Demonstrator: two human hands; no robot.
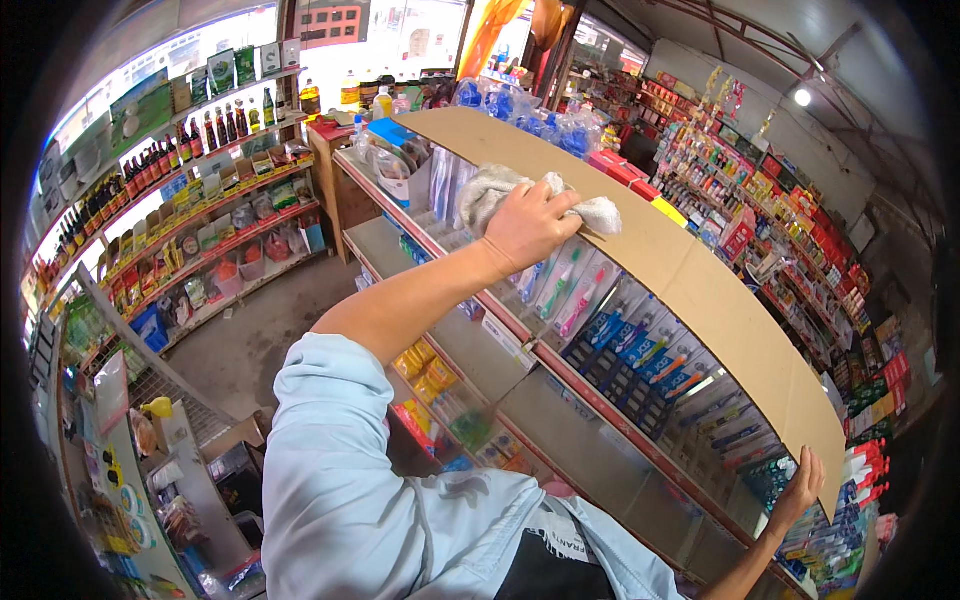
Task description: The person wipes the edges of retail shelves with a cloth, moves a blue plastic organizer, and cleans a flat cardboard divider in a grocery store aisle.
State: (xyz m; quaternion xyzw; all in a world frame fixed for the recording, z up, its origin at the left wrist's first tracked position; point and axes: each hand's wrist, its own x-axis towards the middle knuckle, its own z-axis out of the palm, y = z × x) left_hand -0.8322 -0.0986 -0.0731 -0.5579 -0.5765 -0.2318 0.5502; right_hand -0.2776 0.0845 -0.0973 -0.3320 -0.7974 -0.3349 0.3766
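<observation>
My left hand [531, 223] is closed around a pale, crumpled cloth [487, 196], which lies against the near edge of a long brown cardboard sheet [645, 247]. The sheet runs along the top of a shelf unit and looks curved in this wide view. At its far right end, my right hand [804, 484] grips the near edge, fingers on top; its thumb is hard to see. Under the sheet stand packaged toothbrushes [576, 300] and blue-labelled toothbrush packs [637, 349].
Below are shelves with red edge strips [600, 401] and yellow packets [425, 371]. Bottles [142, 172] and packaged goods line racks at left. Blue-topped plastic-wrapped items [525, 120] and red boxes [622, 171] stand beyond the cardboard. A wire-mesh rack [176, 382] is at lower left.
</observation>
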